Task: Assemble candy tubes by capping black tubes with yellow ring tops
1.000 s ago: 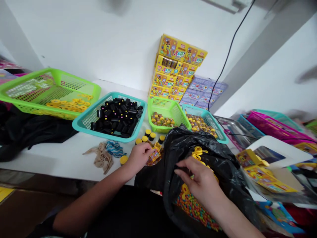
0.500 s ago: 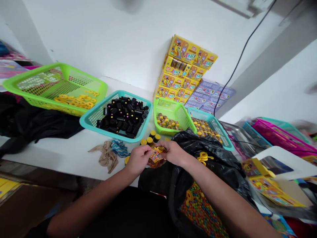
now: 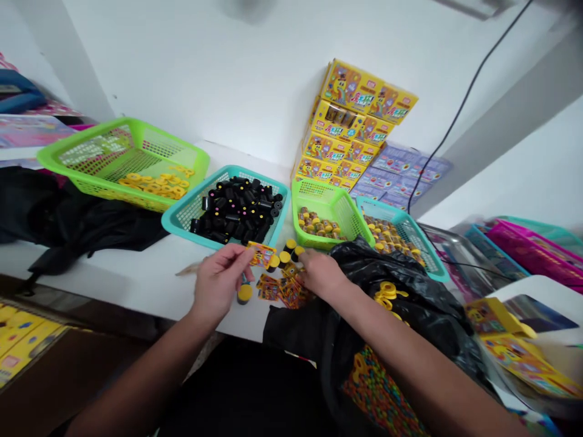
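Observation:
Between thumb and fingers, my left hand [image 3: 219, 279] pinches a small yellow printed label [image 3: 261, 255], raised above the table. My right hand [image 3: 322, 271] is curled low at the right end of a group of black cylinders with yellow caps [image 3: 285, 257]; its fingertips are close to one capped cylinder [image 3: 297, 252], and whatever lies inside the fingers is hidden. Below the hands, a loose pile of printed labels [image 3: 286, 290] is spread on the white table [image 3: 182, 291]. Another yellow-capped cylinder [image 3: 245, 294] stands by my left hand.
Behind are a teal basket [image 3: 170, 226] of black cylinders, a green basket [image 3: 200, 161] of yellow pieces, and a green basket [image 3: 350, 209] and teal basket [image 3: 432, 267] of labelled cylinders. Yellow boxes [image 3: 348, 91] are stacked behind. A black bag [image 3: 437, 315] holds colourful beads [image 3: 382, 388].
My hands have moved apart. The left has carried the label up and left; the right has left the label and moved to the capped cylinders. The camera view has shifted slightly.

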Tool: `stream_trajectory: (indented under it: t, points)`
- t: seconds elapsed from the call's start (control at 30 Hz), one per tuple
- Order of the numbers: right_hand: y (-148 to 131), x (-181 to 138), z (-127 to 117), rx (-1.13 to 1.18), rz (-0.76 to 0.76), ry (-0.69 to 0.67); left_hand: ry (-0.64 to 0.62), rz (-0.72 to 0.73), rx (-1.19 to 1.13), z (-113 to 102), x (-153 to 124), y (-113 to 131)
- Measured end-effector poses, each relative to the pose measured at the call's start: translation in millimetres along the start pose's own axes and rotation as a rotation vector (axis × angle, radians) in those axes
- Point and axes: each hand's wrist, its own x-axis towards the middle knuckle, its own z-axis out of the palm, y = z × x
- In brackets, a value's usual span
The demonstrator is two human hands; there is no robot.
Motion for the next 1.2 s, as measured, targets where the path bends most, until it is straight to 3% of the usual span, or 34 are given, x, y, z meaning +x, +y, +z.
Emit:
stream_trajectory:
  t: [0.1,0.23,0.37,0.47,0.67,0.8,0.9,1.07,1.2]
  points:
    - [-15,-10,-7,-0.017,-0.05,0.077,0.074,-0.05,-0.177,-17,-3,-2]
    - [-54,-13,-7,0.046,-0.25,0.031,0.138,-0.136,-0.281,-25,-7,-9]
    - [-94,-1,3,0.073,-0.352,-0.03,0.105,-0.109,-0.248,-23,-10,-10]
    - [-103,5,8,0.092,-0.358,-0.032,0.066,-0.07,-0.188,-24,-12,-9]
    - [-64,-10,-7,0.25,-0.159,0.083,0.021,-0.099,-0.183,-26,-15,-10]
    - [-32,-37,-27,0.955,0.08,0.129,-0.122,-0.107,-0.175,-16,-18,-14]
    - [-22,-62,-45,1.351,0.123,0.059,-0.303,-0.115,-0.097,-3,-23,-15]
    - [-17,-93,-62,1.416,0.07,-0.01,-0.527,-0.01,0.055,21,-32,-8]
    - [-10,-107,-60,1.374,0.134,0.001,-0.617,0.037,0.108,37,-35,-3]
